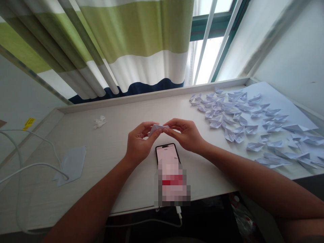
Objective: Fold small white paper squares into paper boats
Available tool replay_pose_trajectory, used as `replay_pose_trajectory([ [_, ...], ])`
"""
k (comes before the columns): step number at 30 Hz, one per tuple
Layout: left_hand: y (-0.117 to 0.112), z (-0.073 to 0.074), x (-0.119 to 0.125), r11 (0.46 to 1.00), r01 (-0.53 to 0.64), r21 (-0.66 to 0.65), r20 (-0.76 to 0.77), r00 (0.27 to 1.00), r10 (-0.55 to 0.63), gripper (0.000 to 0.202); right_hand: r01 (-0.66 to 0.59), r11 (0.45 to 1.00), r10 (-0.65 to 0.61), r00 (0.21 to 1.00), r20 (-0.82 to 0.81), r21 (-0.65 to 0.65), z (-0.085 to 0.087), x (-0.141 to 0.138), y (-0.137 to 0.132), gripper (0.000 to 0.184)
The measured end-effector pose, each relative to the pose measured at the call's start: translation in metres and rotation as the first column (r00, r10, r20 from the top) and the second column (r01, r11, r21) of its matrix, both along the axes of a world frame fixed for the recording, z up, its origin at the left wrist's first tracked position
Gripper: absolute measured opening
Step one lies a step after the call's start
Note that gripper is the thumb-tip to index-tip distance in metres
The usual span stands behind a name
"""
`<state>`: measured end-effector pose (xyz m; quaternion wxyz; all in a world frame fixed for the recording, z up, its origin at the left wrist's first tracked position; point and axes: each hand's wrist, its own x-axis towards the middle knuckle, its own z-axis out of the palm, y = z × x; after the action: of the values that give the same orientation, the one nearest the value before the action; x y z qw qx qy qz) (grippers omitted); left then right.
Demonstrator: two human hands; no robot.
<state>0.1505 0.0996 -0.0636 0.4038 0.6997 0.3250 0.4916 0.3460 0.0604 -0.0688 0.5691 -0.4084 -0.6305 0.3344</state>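
A small piece of folded white paper (159,127) is held up over the middle of the desk, between both hands. My left hand (140,141) pinches its left side, thumb in front and fingers behind. On the right side, my right hand (186,134) grips it with thumb and fingertips. The fingers cover part of the paper, so its full shape cannot be made out. Just below the hands, a phone (165,153) lies on the desk with its screen lit and partly blurred out. Many folded paper boats (234,109) are spread to the right.
The white desk (113,114) has a raised rim at the back. White sheets (275,98) lie at the far right. On the left are crumpled tissue (99,122), flat paper (72,165) and a white cable (32,165). A charging plug (178,211) hangs at the front edge.
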Motion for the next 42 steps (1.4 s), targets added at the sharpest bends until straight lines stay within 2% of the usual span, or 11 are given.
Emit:
replay_pose_trajectory([
  [4,0.0,0.002,0.0,0.996,0.043,-0.074,0.003,0.999,-0.043,0.026,0.059,0.997,-0.059,0.998,0.01,0.041,0.0,-0.001,-0.002,0.016],
  [9,-0.003,0.007,0.001,0.981,0.108,-0.159,0.034,0.994,-0.104,0.021,0.13,0.974,-0.144,0.988,0.064,0.183,0.0,-0.002,-0.005,0.006],
  [14,-0.001,0.005,0.002,0.977,0.105,-0.185,0.049,0.994,-0.097,0.022,0.071,0.987,-0.084,0.993,0.088,0.141,0.002,-0.001,-0.004,0.004],
  [19,0.002,0.005,0.001,0.967,0.152,-0.206,-0.01,0.988,-0.157,0.021,0.08,0.98,-0.103,0.987,0.126,0.18,0.003,-0.001,-0.004,0.006],
  [24,0.001,0.004,-0.001,0.978,0.148,-0.148,-0.056,0.986,-0.158,0.021,-0.007,1.0,0.006,0.999,0.041,0.018,0.004,-0.001,-0.004,0.013],
  [27,0.001,0.002,-0.003,0.982,0.144,-0.124,-0.084,0.984,-0.155,0.022,-0.013,0.999,0.016,0.997,0.073,-0.036,0.005,0.001,-0.003,0.016],
  [31,0.002,0.001,-0.002,0.987,0.128,-0.099,-0.091,0.986,-0.137,0.022,-0.005,1.0,0.004,0.995,0.103,0.013,0.004,0.002,-0.003,0.013],
  [34,0.001,0.003,-0.001,0.985,0.128,-0.114,-0.078,0.987,-0.137,0.023,0.019,0.996,-0.027,0.995,0.097,0.082,0.003,0.001,-0.003,0.011],
  [36,0.0,0.003,-0.001,0.983,0.131,-0.129,-0.074,0.987,-0.141,0.025,0.014,0.997,-0.02,0.997,0.068,0.08,0.002,0.002,-0.002,0.013],
  [39,0.001,0.003,-0.002,0.986,0.125,-0.112,-0.081,0.988,-0.135,0.025,-0.109,0.992,0.104,0.991,-0.082,-0.061,0.001,0.004,0.002,0.026],
  [42,0.004,0.001,-0.004,0.989,0.126,-0.08,-0.103,0.986,-0.134,0.023,-0.274,0.938,0.218,0.942,-0.256,-0.211,0.001,0.008,0.007,0.04],
])
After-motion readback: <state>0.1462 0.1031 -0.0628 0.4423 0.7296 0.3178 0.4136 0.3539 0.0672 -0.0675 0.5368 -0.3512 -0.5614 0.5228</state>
